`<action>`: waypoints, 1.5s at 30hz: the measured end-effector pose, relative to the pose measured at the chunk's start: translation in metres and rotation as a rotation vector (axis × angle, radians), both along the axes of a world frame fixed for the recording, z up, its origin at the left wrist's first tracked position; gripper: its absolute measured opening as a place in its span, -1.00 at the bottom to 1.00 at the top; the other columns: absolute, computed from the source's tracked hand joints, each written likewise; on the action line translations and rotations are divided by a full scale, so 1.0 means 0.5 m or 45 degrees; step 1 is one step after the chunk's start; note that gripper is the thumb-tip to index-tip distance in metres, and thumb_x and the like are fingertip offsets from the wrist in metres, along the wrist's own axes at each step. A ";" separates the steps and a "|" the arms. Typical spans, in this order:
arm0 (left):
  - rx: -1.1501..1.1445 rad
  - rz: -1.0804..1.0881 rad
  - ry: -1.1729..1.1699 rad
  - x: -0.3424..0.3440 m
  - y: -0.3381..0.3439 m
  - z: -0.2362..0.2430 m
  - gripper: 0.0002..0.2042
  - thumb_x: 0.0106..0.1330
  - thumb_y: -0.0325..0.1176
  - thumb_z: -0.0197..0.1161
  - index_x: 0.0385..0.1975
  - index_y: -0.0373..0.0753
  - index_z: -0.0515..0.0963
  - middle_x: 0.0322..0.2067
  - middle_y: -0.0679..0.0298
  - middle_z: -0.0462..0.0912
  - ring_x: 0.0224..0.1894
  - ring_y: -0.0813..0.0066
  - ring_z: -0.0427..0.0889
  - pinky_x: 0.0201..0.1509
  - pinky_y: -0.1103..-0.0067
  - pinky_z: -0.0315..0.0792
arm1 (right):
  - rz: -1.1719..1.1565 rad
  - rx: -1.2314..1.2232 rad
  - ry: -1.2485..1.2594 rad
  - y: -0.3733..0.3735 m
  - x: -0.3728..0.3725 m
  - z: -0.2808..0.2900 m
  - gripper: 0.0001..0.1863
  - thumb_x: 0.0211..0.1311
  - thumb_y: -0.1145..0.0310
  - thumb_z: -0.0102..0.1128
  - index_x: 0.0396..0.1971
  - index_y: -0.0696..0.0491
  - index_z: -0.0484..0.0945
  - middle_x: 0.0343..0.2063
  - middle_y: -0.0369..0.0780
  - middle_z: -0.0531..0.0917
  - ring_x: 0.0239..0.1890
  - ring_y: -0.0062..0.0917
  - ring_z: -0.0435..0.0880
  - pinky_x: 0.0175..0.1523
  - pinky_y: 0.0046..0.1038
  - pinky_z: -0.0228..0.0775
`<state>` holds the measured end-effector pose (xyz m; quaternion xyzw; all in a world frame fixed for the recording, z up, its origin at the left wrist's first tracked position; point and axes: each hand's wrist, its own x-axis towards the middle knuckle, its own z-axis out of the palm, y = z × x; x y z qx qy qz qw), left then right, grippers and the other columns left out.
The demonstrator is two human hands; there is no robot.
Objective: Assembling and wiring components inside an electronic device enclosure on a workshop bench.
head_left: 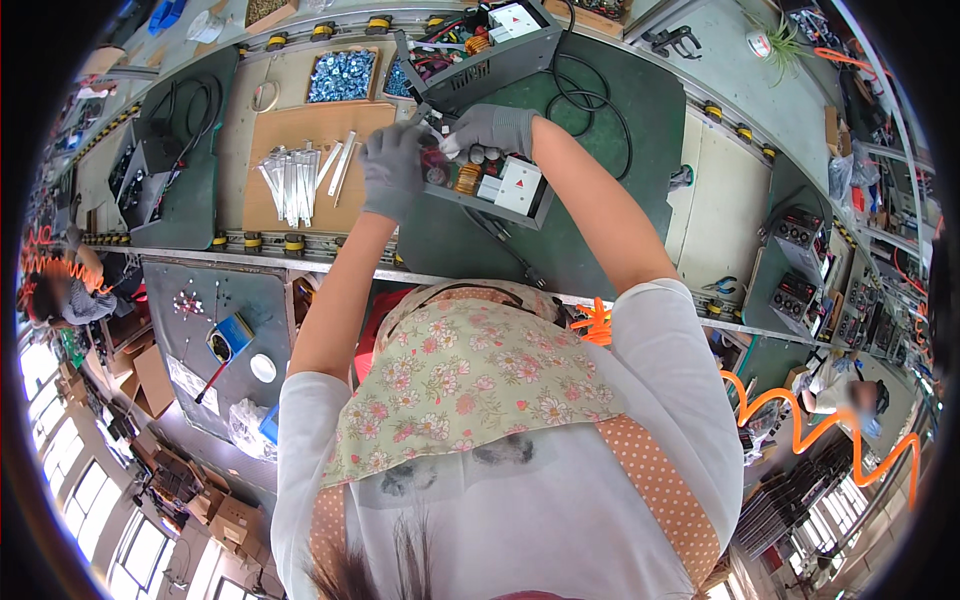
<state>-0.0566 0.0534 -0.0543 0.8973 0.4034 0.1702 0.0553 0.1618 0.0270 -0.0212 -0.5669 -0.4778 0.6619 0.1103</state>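
In front of me an open metal-cased electronic unit lies on a dark green board. It has a copper coil, a white block with a red triangle mark, and wiring inside. My right hand, in a grey glove, reaches over its far side with fingers closed around something small and whitish that I cannot make out. At the unit's left end is my gloved left hand, its fingers curled and smeared by motion. Just beyond stands a second open unit with a similar coil and white block.
Left of my hands, white strips lie on a brown cardboard sheet. Bins of blue-silver screws stand behind. A black cable loops at the right. More units sit on a board farther right. Other people work at both sides.
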 end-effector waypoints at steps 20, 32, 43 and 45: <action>-0.219 -0.258 -0.056 -0.051 -0.089 0.026 -0.79 0.25 -0.09 0.17 -0.22 0.08 0.66 0.18 0.27 0.43 0.21 0.16 0.29 0.36 0.20 0.00 | 0.422 0.822 -0.823 0.059 0.019 -0.117 -0.76 0.10 0.40 0.29 -0.21 -0.14 0.75 -0.31 -0.19 0.73 -0.25 -0.24 0.67 -0.11 -0.26 0.50; -0.092 -0.265 -0.155 -0.060 -0.094 -0.012 -0.77 0.29 -0.10 0.10 -0.15 0.05 0.60 0.15 0.33 0.45 0.18 0.27 0.32 0.41 0.19 -0.10 | 0.883 0.793 -1.100 0.093 -0.042 -0.064 -0.77 0.13 0.50 0.14 -0.24 0.08 0.72 -0.20 -0.05 0.72 -0.15 -0.14 0.71 -0.07 -0.19 0.55; -0.078 -0.277 -0.124 -0.060 -0.093 -0.023 -0.75 0.29 -0.09 0.09 -0.13 0.07 0.60 0.18 0.35 0.44 0.18 0.28 0.32 0.39 0.23 -0.07 | 0.976 0.863 -1.129 0.102 -0.035 -0.054 -0.73 0.16 0.42 0.09 -0.24 0.17 0.70 -0.20 -0.04 0.71 -0.17 -0.12 0.71 -0.07 -0.16 0.54; -0.103 -0.265 -0.126 -0.059 -0.095 -0.019 -0.74 0.30 -0.07 0.06 -0.13 0.07 0.60 0.18 0.36 0.44 0.18 0.29 0.32 0.39 0.23 -0.07 | 1.031 0.863 -1.086 0.102 -0.031 -0.060 -0.73 0.17 0.41 0.08 -0.23 0.17 0.70 -0.20 -0.04 0.71 -0.18 -0.12 0.71 -0.07 -0.15 0.53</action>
